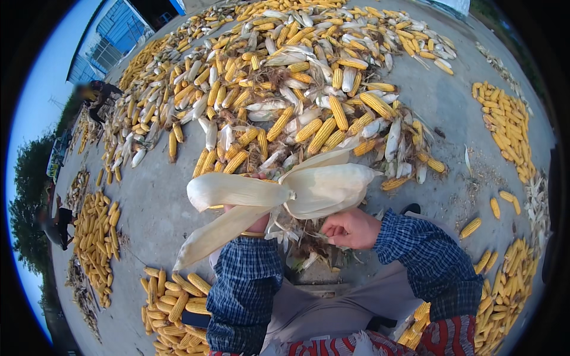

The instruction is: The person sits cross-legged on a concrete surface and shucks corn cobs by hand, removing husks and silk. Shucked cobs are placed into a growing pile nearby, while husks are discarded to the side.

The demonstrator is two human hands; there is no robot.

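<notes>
My left hand (258,224) grips an ear of corn (217,206) from underneath. Its pale husk leaves (240,190) are folded back and spread wide, hiding most of the kernels and my left fingers. A broad cupped part of the husk (329,189) points right, toward my right hand (352,228). That hand is just below the husk, fingers curled inward and thumb low; whether anything is pinched in it cannot be made out. Between my knees lies a heap of torn husks and brown silk (311,251).
A large mixed pile of husked and unhusked corn (276,120) spreads ahead on concrete ground (147,209). Bare ears are heaped at near left (173,307), far left (95,240) and right (507,129). A dark flat object (196,319) rests on the near-left heap. Two people are at left.
</notes>
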